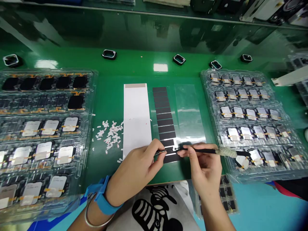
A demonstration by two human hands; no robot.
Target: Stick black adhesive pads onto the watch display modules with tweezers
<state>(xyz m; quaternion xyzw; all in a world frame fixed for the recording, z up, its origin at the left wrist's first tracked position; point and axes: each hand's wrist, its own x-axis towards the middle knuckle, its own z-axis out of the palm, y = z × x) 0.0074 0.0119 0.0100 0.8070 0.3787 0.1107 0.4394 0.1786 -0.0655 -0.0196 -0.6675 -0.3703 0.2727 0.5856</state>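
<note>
My left hand (pixel 137 168) is closed in a pinch on a slim dark pointed tool (pixel 160 151) that looks like tweezers; much of it is hidden by the fingers. My right hand (pixel 204 170) grips a slim black stick-like tool (pixel 202 150) with a pale wrapping round its rear part. Both tips meet over a small black-and-white piece (pixel 173 149), too small to name. Beneath them lies a clear sheet bearing a column of black rectangular strips (pixel 164 115). Left of it is a long white sheet (pixel 136 112), partly covered by my left hand.
Small white scraps (pixel 112 134) are scattered left of the white sheet. A clear film (pixel 189 112) lies right of the strips. Clear trays of small screen-like parts stand left (pixel 92 93) and right (pixel 204 75). Several watch-like cases, one a black case (pixel 109 54), line the back.
</note>
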